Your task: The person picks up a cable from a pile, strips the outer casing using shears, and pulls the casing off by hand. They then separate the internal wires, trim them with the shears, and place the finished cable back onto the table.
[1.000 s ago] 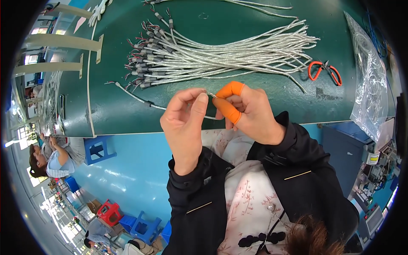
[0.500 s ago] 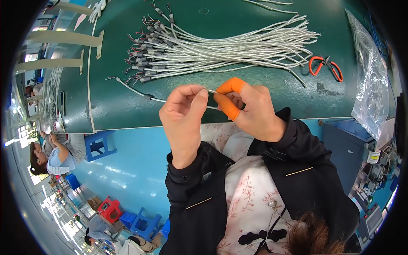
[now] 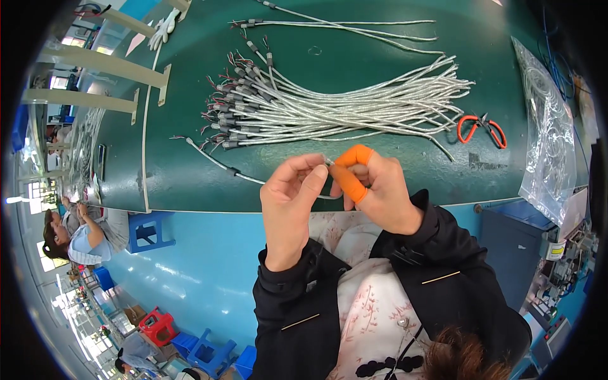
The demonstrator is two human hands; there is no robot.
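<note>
My left hand (image 3: 292, 206) pinches the end of a silver braided cable (image 3: 212, 159) between thumb and forefinger. My right hand (image 3: 380, 193) wears orange finger cots on thumb and forefinger, and both close on the same small end from the other side. The fingertips almost meet, so the tip itself is mostly hidden. Leftward, the cable passes behind my left hand and lies on the table, with a dark grey sleeve (image 3: 233, 171) partway along and thin bare wires at its far end. Another stretch of it shows below my fingers.
Beyond my hands a big bundle of silver cables (image 3: 354, 104) lies on the green table (image 3: 183, 76). Several loose cables (image 3: 354, 26) are farther back. Red-handled pliers (image 3: 468, 130) and a clear plastic bag (image 3: 548, 133) lie to the right. Another person (image 3: 85, 231) sits at far left.
The view has shifted, so the table and bundle sit lower and more of the far cables shows. My fingertips have drawn closer together around the cable end, both still pinching it.
</note>
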